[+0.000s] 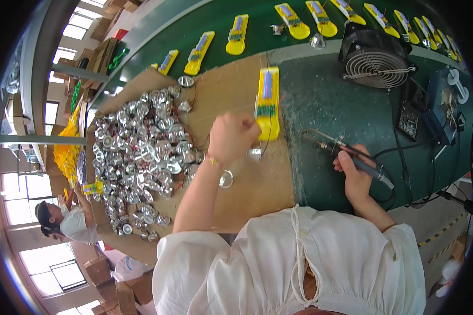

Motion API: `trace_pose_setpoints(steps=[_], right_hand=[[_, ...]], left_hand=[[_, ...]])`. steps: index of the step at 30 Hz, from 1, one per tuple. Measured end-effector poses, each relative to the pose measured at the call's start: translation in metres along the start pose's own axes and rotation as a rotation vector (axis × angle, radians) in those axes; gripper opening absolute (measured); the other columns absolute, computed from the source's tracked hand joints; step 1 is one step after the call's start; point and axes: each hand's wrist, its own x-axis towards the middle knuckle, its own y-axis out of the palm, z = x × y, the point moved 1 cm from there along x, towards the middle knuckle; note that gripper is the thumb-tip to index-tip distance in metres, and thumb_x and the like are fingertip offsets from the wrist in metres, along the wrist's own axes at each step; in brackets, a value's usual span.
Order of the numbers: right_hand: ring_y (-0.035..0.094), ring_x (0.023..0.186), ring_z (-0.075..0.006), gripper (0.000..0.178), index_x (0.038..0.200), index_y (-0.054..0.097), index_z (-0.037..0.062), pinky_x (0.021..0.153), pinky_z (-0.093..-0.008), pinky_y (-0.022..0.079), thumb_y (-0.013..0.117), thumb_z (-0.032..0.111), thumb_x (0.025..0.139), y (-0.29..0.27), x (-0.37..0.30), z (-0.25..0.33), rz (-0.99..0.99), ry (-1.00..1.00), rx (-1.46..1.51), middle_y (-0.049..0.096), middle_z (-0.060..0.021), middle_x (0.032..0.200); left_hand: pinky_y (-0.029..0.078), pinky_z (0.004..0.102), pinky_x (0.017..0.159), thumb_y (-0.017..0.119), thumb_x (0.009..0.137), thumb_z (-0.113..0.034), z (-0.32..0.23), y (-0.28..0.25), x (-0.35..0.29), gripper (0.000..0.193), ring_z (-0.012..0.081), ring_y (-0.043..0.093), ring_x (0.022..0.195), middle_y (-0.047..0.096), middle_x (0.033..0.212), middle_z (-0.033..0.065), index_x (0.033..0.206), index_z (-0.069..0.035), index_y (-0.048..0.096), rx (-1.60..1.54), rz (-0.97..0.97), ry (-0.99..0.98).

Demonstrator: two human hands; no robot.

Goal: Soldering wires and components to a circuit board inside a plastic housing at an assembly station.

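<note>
Right hand (pixel 355 176): closed around the dark handle of a soldering iron (pixel 347 152), its metal tip pointing away over the green desk (pixel 326 100), just off the cardboard sheet's right edge.

Left hand (pixel 231 134): fingers curled shut on the near end of a yellow casing (pixel 267 100) with a blue-and-green insert. The casing lies on the cardboard sheet (pixel 247 194) near its right edge, long axis pointing away from the person.

Single silver reflector cup (pixel 226 179): on the cardboard, just beside the left forearm.

Heap of silver reflector cups (pixel 142 152): covers the left half of the cardboard, thin wires trailing among them.

Small black fan (pixel 376 58): on the desk towards its far right, wire grille facing up.

Row of yellow casings (pixel 294 23): along the green belt at the desk's far edge, spaced apart.
</note>
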Motion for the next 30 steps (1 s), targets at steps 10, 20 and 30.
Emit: trace_pose_setpoints(steps=[10, 20, 30], right_hand=[[0.058, 0.065, -0.0102, 0.012, 0.086, 0.053, -0.0021, 0.057, -0.0226, 0.048, 0.061, 0.004, 0.080, 0.001, -0.001, -0.006, 0.011, 0.037, 0.047, 0.060, -0.0077, 0.073], [0.057, 0.064, -0.0098, 0.013, 0.087, 0.054, -0.0010, 0.057, -0.0229, 0.048, 0.062, 0.006, 0.080, 0.002, 0.003, 0.001, 0.025, 0.122, 0.033, 0.060, -0.0077, 0.073], [0.053, 0.058, -0.0096, 0.012, 0.087, 0.054, -0.0011, 0.054, -0.0210, 0.045, 0.059, 0.009, 0.083, 0.004, 0.007, 0.000, -0.012, 0.025, 0.033, 0.058, -0.0074, 0.068]], left_hand=[[0.041, 0.0402, 0.090, 0.069, 0.065, -0.039, -0.008, -0.032, 0.206, 0.051, 0.0315, 0.047, 0.109, 0.048, 0.114, 0.0161, 0.105, -0.010, 0.056, 0.164, -0.754, 0.083], [0.047, 0.0375, 0.082, 0.065, 0.067, -0.026, 0.016, -0.033, 0.118, 0.044, 0.0323, 0.056, 0.094, 0.050, 0.108, 0.0164, 0.108, -0.011, 0.056, 0.353, -0.252, 0.262], [0.046, 0.0363, 0.071, 0.067, 0.072, -0.033, 0.047, -0.068, 0.009, 0.036, 0.0248, 0.056, 0.082, 0.055, 0.097, 0.0118, 0.095, -0.006, 0.062, 0.381, -0.485, 0.060]])
